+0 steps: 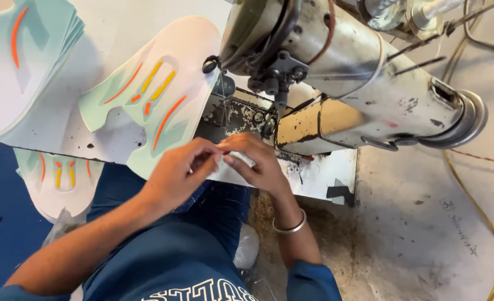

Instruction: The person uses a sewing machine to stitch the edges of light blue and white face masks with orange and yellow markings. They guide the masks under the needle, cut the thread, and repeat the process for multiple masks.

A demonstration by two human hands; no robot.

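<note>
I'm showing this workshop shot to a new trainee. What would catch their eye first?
Most striking is the worn cream-coloured industrial sewing machine, chipped and stained, filling the upper middle. Left of it on the white table lie flat mint-green shoe-upper pieces with orange and yellow stripes, with a stack of them at the top left corner. Just below the machine, the left hand and right hand meet, fingers pinched together over something too small to identify.
</note>
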